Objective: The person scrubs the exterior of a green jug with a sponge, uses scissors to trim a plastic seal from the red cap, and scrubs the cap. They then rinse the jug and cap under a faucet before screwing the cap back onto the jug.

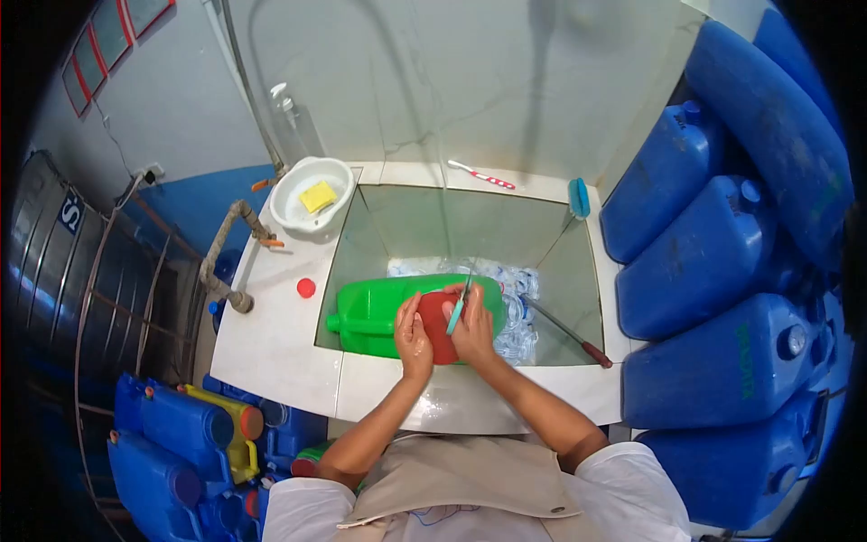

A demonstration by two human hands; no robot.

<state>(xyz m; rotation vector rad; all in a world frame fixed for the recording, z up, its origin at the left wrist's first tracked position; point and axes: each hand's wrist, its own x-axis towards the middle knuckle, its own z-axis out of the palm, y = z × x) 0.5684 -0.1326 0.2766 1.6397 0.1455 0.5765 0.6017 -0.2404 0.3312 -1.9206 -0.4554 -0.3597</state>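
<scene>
A green jerry can (pixel 372 316) lies on its side in a tiled water basin (pixel 578 271). On its upper face is a red label patch (pixel 437 327). My left hand (pixel 413 336) rests flat on the can beside the red patch. My right hand (pixel 473 330) grips a small tool with a light blue handle (pixel 458 312), its tip against the red patch.
Blue jerry cans (pixel 722 271) are stacked on the right, more (pixel 172 443) at lower left. On the ledge are a white bowl (pixel 302 200) holding a yellow sponge (pixel 318 196), a red cap (pixel 307 287), a toothbrush (pixel 483 174), a blue brush (pixel 579 197) and a long tool (pixel 569 332).
</scene>
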